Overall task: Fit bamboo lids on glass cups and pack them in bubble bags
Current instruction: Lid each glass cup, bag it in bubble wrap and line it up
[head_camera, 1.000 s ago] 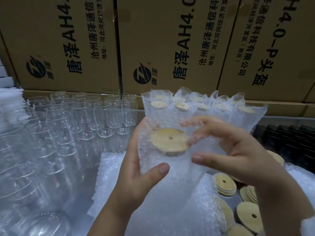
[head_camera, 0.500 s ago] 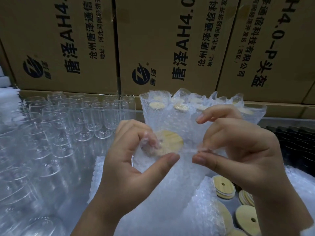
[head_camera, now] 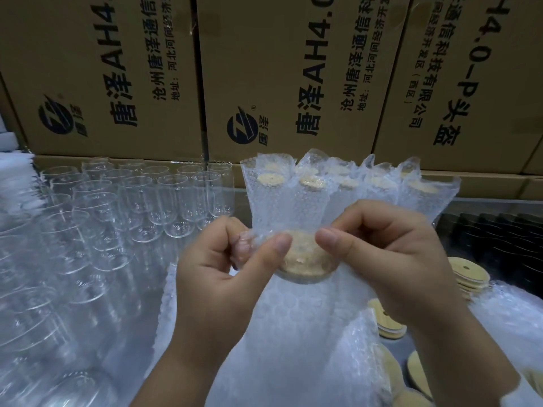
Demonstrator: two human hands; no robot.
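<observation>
So the person's got the bubble bag [head_camera: 293, 318] up in front of them with the glass cup [head_camera: 304, 279] already inside, bamboo lid [head_camera: 305, 257] on top. A second ago that lid was sitting bare in the open mouth of the bag, left hand just cupping the side and right fingertips resting on the wood. Now the film's been pulled across it: left hand [head_camera: 211, 277] pinches the bag's mouth between thumb and curled fingers, and right hand [head_camera: 390, 259] does the same on the other side, so the lid only shows through the bubbles. Looks like this one's basically packed, with just the flap left to tuck.

Spare lids [head_camera: 470, 274] are stacked just right of the bag and bare cups [head_camera: 164, 201] stand off to its left. The finished wrapped cups [head_camera: 323, 183] line up right behind it, with cardboard boxes [head_camera: 279, 69] furthest back.
</observation>
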